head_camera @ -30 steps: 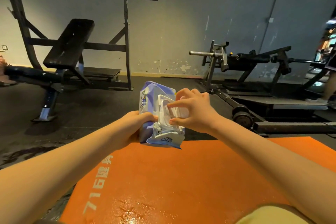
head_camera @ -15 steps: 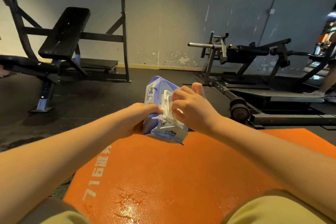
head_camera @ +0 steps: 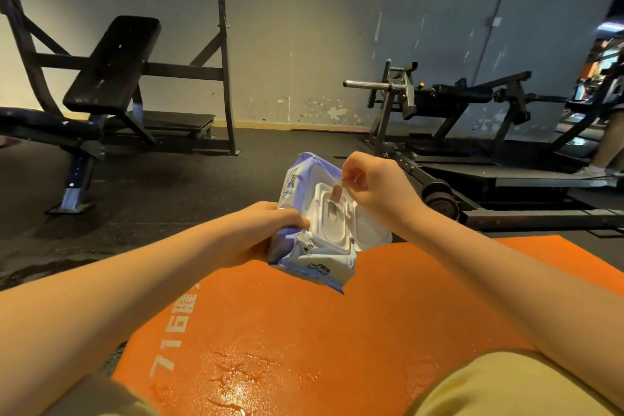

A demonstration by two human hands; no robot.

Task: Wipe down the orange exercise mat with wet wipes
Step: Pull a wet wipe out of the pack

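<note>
Orange exercise mat (head_camera: 320,331) lies flat on the dark floor, filling the head view from 6 o'clock up to centre, with a wet patch (head_camera: 236,385) near 6. At centre, above the mat's far edge, the pack of wet wipes (head_camera: 317,257) is held tilted, its white flip lid (head_camera: 371,233) open toward 3 o'clock. The left hand (head_camera: 266,230) grips the pack's 9 o'clock side, fingers curled round it. The right hand (head_camera: 381,189), at the pack's 1 o'clock, pinches a thin clear film (head_camera: 339,186) over the opening, its other fingers curled. A black bench (head_camera: 114,61) stands at 10 o'clock.
</note>
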